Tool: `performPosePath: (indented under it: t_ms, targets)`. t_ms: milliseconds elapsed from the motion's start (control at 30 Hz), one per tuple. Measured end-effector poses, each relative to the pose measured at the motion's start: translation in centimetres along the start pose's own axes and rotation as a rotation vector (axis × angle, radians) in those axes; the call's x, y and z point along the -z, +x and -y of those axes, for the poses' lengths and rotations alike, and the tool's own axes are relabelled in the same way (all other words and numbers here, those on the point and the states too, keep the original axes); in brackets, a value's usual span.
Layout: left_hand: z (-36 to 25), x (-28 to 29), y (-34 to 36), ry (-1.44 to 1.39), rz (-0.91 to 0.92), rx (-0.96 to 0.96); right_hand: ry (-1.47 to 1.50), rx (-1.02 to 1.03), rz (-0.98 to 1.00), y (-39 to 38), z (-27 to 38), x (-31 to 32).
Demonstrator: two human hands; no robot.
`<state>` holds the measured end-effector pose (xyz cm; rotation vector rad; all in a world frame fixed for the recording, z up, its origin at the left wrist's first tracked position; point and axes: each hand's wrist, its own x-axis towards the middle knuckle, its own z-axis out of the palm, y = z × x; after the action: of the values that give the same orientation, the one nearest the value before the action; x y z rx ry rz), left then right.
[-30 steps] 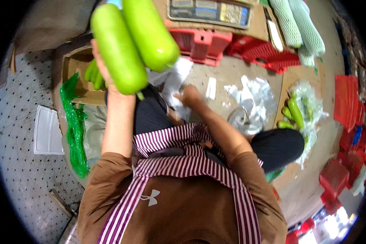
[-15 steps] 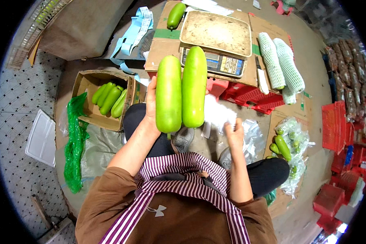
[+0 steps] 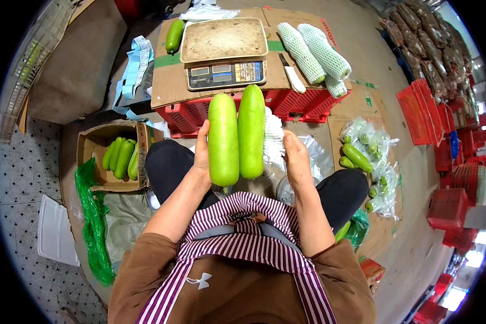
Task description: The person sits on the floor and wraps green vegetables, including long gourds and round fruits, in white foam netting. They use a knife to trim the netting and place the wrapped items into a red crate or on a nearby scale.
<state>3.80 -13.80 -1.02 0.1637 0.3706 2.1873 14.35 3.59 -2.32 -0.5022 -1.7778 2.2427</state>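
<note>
Two light green gourds, a left gourd (image 3: 223,140) and a right gourd (image 3: 251,132), stand upright side by side in front of me. My left hand (image 3: 202,151) is closed on them from the left, its thumb along the left gourd and its other fingers hidden behind. Just right of the pair, my right hand (image 3: 297,154) grips a white net sleeve (image 3: 274,137), bunched up and partly hidden by the right gourd. Beyond them on the cardboard-topped table (image 3: 170,81) is a scale (image 3: 224,40) with a dirty tray.
Beside the scale lie a green gourd (image 3: 174,36), a knife (image 3: 293,75) and net-sleeved gourds (image 3: 313,51). A cardboard box (image 3: 86,140) of gourds stands left, near green plastic (image 3: 89,216). Bagged gourds (image 3: 372,156) lie right. Red crates (image 3: 418,116) stand farther right.
My right hand has come up and in beside the gourds with the white sleeve. The gourds have dropped slightly in view, still in my left hand. The view has shifted to the right.
</note>
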Motion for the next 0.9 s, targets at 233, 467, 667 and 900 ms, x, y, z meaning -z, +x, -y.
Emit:
performPosePath:
  t_ms: [233, 467, 667, 900]
  targets:
    - [2.2, -0.7, -0.2, 0.000, -0.055, 0.035, -0.118, 0.015, -0.028, -1.7, 1.0, 1.9]
    - [4.4, 1.4, -0.8, -0.009, -0.134, 0.079, -0.441, 0.128, -0.207, -2.3, 0.5, 2.0]
    - [4.2, 1.0, -0.7, -0.016, -0.145, 0.069, -0.350, 0.231, -0.080, -3.9, 0.5, 2.1]
    - [4.6, 2.7, -1.2, 0.034, -0.184, 0.052, -0.629, 0.333, -0.159, -3.7, -1.4, 1.8]
